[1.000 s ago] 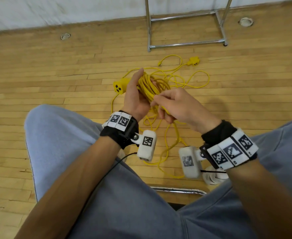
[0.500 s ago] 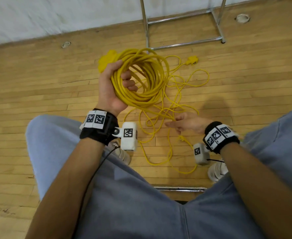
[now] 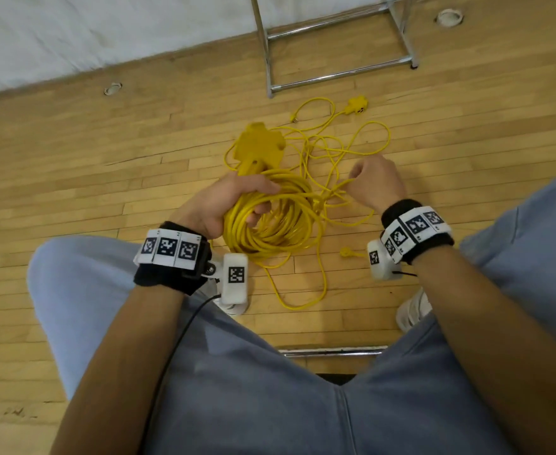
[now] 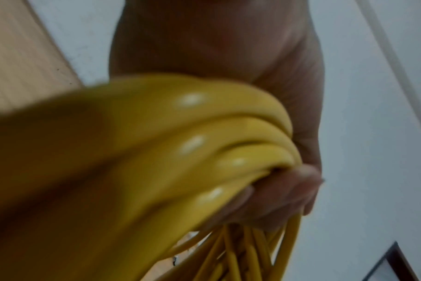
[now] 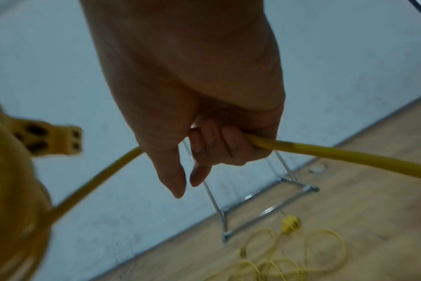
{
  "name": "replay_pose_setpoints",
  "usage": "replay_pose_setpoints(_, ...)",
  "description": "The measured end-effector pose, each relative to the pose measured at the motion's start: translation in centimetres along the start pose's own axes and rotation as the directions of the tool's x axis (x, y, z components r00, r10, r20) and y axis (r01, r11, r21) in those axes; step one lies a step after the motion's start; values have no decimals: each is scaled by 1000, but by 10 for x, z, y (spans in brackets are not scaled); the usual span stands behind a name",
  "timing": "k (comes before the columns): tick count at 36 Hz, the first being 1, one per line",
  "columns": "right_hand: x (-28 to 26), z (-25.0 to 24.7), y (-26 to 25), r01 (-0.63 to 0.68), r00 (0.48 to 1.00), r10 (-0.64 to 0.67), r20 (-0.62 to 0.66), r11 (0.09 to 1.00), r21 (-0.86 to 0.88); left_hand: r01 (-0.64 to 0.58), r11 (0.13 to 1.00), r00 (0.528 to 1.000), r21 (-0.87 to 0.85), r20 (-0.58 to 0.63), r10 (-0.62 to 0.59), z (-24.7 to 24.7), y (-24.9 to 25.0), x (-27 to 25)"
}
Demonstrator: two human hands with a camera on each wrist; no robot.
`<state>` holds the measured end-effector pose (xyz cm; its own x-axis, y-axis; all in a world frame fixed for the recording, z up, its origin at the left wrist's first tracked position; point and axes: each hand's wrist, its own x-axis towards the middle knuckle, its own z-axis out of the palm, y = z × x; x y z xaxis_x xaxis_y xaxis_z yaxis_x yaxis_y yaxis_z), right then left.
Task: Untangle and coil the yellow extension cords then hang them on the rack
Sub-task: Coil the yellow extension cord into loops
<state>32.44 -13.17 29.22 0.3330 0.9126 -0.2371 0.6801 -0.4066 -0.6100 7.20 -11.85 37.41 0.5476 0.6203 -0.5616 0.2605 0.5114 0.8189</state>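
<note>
My left hand [image 3: 234, 200] grips a coil of yellow extension cord [image 3: 271, 224] above the floor between my knees. The coil's yellow multi-outlet head [image 3: 259, 147] sticks up past that hand. In the left wrist view the coil [image 4: 156, 152] fills the frame, with curled fingers [image 4: 289, 194] round it. My right hand [image 3: 373, 182] holds a loose strand [image 5: 337, 157] of the same cord, with fingers [image 5: 219, 144] curled round it. A second, thinner yellow cord [image 3: 345, 149] lies tangled on the floor, its outlet end [image 3: 357, 105] near the chrome rack [image 3: 335, 73].
The rack's base bars [image 5: 252, 214] stand by the white wall [image 3: 106, 31]. The floor is wooden plank [image 3: 73, 192]. My grey trouser knees [image 3: 83, 290] flank the cords. A chrome chair bar [image 3: 332, 351] crosses between my legs. A white shoe [image 3: 412, 310] shows at the right.
My left hand has lowered the coil from chest height toward my knees. The right hand has moved up and right, taking hold of a loose strand.
</note>
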Motion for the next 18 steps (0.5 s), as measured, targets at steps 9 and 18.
replay_pose_setpoints(9, -36, -23, -50, 231, 963, -248, -105, 962, -147, -39, 978, 989, 206, -133, 68, 28, -9, 19)
replay_pose_setpoints(18, -42, -38, -54, 192, 981, -193, -25, 980, -58, -151, 966, 962, 209, -195, 193, 54, -14, 22)
